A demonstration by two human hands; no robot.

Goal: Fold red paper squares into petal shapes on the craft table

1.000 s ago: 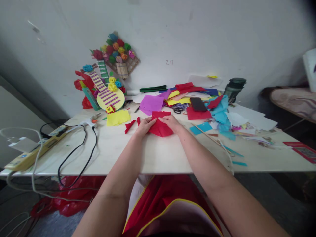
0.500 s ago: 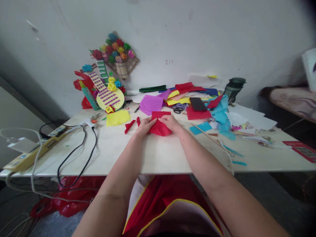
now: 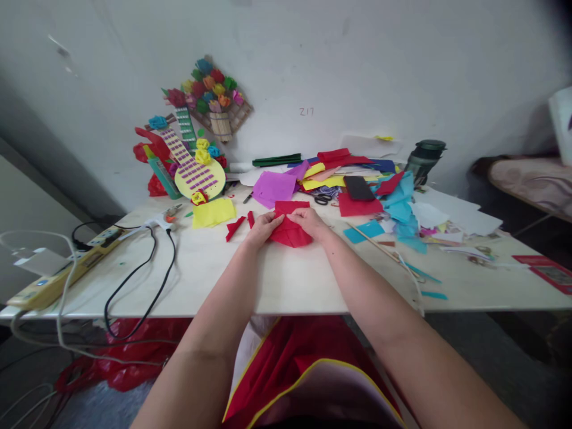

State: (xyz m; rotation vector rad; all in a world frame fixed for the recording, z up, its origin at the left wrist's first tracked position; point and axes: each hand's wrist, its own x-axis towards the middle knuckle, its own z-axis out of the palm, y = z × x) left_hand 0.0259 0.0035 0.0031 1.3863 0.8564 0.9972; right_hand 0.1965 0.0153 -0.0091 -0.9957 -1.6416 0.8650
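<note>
Between my hands, a creased piece of red crepe paper [image 3: 291, 234] is held just over the table. My left hand [image 3: 264, 227] pinches its left upper edge between thumb and fingers. From the other side my right hand [image 3: 309, 221] pinches the upper right part. Behind it lies another flat piece of red paper [image 3: 291, 206], partly covered. Two small red scraps [image 3: 235, 228] rest left of my left hand. A yellow paper piece [image 3: 214, 213] lies farther left, and black scissors [image 3: 323, 199] lie beyond my right hand.
Stacked coloured papers [image 3: 339, 170] lie along the wall, with a phone [image 3: 358, 188] on top. A wooden stick [image 3: 379, 247] and blue scraps are at right, near a dark bottle [image 3: 424, 162]. A power strip [image 3: 67, 274] with cables and a paper-flower guitar [image 3: 199, 176] stand left.
The lower edge of the held red paper looks rounder and more spread out than before. Both hands keep almost the same place and pinch.
</note>
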